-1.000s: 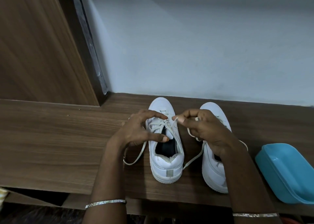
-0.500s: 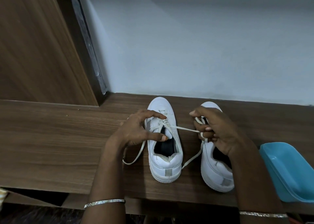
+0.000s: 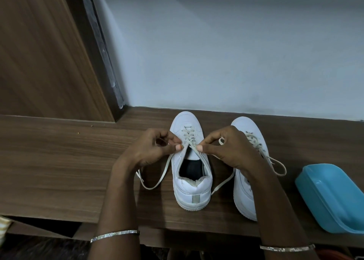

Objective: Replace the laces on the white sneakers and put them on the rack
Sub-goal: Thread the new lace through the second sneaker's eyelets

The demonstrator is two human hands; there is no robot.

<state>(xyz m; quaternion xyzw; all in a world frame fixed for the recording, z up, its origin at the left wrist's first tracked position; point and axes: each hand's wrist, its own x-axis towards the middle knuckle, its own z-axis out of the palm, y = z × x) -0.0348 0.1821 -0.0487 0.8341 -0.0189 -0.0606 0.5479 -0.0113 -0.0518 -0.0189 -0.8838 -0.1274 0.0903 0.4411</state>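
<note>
A white sneaker [image 3: 192, 192] stands on the wooden bench [image 3: 59, 161], heel toward the person and toe near the pale wall [image 3: 236, 62]. Over its tongue the left hand [image 3: 151, 149] and the right hand [image 3: 226, 149] meet, the fingers [image 3: 178, 147] of each pinching a strand of the cream lace [image 3: 189, 136]. The lace's loose ends trail down either side of this sneaker. Just right of it stands the second sneaker [image 3: 243, 192], laced and partly behind the right wrist. Farther right lies a blue plastic tub [image 3: 331, 196].
</note>
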